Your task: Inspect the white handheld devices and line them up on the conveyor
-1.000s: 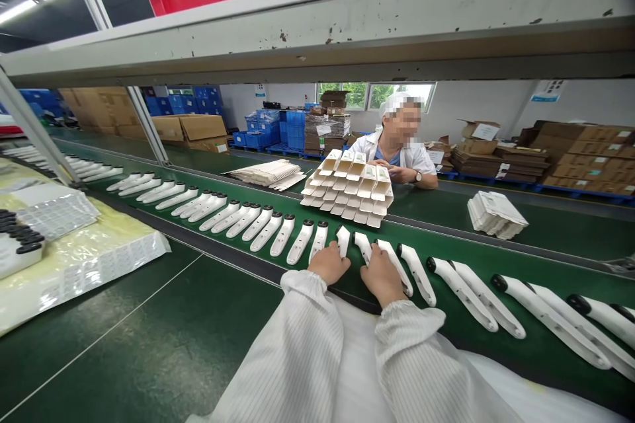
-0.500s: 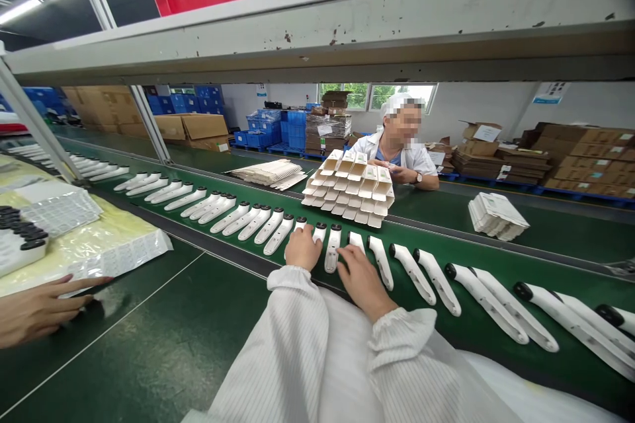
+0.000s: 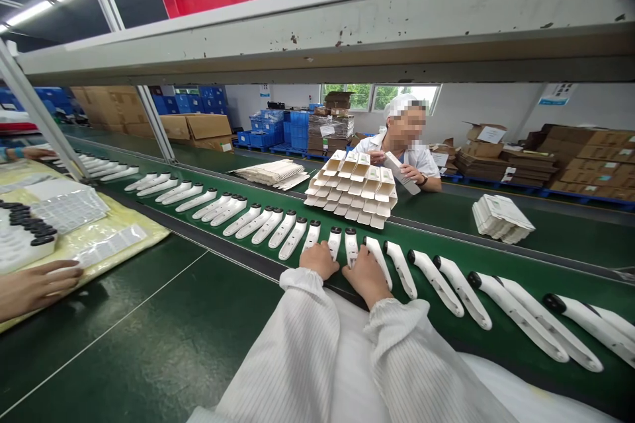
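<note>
White handheld devices with black ends, which look like forehead thermometers, lie in a long row on the green conveyor belt. My left hand point(image 3: 320, 260) has its fingers curled over the lower part of one white handheld device point(image 3: 311, 235); its thumb side is close to another handheld device point(image 3: 335, 242). My right hand point(image 3: 368, 276) grips the lower end of a third handheld device point(image 3: 352, 246) with thumb and fingers. Right beside it lies a tilted handheld device point(image 3: 380, 258). My fingertips are partly hidden behind the hands.
Across the belt, a person point(image 3: 384, 140) holds a white carton point(image 3: 401, 173) behind stacked open cartons point(image 3: 350, 192). Flat cartons point(image 3: 272, 173) and a bundle point(image 3: 502, 218) lie nearby. Another person's hand point(image 3: 42, 287) rests at left by a yellow sheet point(image 3: 156, 234). A shelf beam point(image 3: 317, 33) crosses overhead.
The row of devices has shifted right in view. My right hand has closed from spread fingers onto a device. The person opposite now has a carton raised; the hand at left drew back.
</note>
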`<action>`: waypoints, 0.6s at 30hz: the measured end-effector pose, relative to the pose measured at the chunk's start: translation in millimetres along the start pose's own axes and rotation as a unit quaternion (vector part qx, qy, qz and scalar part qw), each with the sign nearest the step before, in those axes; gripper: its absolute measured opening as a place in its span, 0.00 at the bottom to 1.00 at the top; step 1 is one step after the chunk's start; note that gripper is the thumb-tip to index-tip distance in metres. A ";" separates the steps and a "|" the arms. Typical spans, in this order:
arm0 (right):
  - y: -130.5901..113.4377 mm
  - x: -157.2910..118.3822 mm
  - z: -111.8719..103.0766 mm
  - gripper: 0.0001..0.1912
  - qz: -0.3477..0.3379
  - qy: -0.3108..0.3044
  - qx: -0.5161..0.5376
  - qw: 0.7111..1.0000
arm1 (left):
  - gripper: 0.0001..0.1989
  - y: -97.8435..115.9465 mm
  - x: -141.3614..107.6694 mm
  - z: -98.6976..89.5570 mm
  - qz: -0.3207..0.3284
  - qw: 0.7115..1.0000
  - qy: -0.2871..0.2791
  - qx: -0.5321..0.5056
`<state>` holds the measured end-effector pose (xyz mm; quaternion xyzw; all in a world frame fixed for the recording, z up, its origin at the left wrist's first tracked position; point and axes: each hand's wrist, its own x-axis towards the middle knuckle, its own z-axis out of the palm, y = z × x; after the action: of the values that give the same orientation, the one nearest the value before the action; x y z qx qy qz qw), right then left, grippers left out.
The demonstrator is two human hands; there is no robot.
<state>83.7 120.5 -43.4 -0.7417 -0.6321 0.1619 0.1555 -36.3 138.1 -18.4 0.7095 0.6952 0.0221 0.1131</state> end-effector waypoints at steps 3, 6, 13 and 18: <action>8.7 0.9 -5.2 0.27 0.007 -0.025 0.013 1.000 | 0.22 0.7 2.1 1.7 0.022 0.999 0.001 -0.026; 17.8 -4.1 -8.9 0.24 0.010 -0.016 -0.008 1.000 | 0.22 2.2 3.8 5.1 0.056 0.997 0.004 -0.058; 27.7 -13.2 -23.6 0.22 -0.065 0.143 -0.026 0.987 | 0.21 0.0 5.8 1.1 0.085 0.975 0.098 -0.181; 32.0 -9.8 -32.2 0.15 -0.099 0.184 0.096 0.973 | 0.13 -18.7 10.5 -11.9 0.016 0.948 0.178 -0.262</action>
<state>124.7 105.1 -27.9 -0.6738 -0.6447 0.0661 0.3549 -56.6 150.2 -11.6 0.6506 0.6622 0.3312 0.1686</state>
